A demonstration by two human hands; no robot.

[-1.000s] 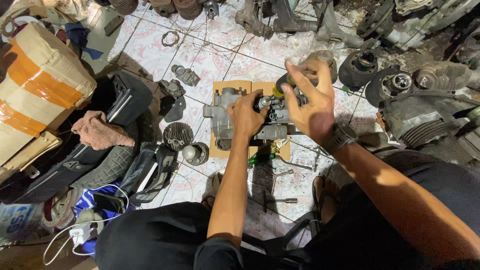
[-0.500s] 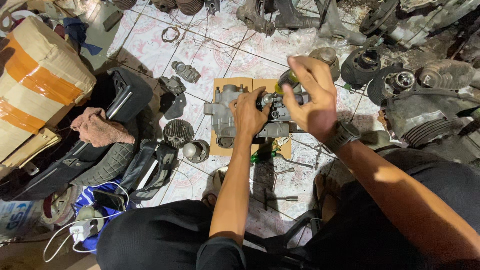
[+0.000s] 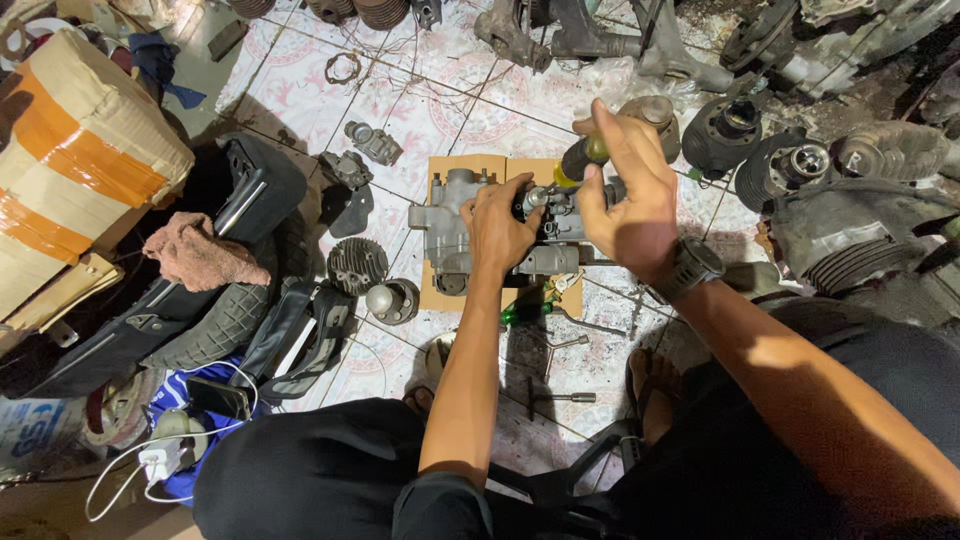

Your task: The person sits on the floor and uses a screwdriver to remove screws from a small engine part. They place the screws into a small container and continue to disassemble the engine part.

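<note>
**Head view: screwdriver work on an engine casing**

At frame centre, the left hand (image 3: 505,228) braces the grey engine casing (image 3: 452,232) on cardboard (image 3: 470,170). The right hand (image 3: 625,195) grasps a screwdriver (image 3: 580,158), apparently turning a fastener; next calls for steady downward pressure.

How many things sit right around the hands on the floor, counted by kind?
Engine casings on the cardboard: 1, grey, steadied by the left hand
Screwdrivers: 2, one in the right hand with a black and yellow handle, one green-handled on the floor
Finned cylinders beside the cardboard: 1
Pink rags: 1
Total: 5
</note>
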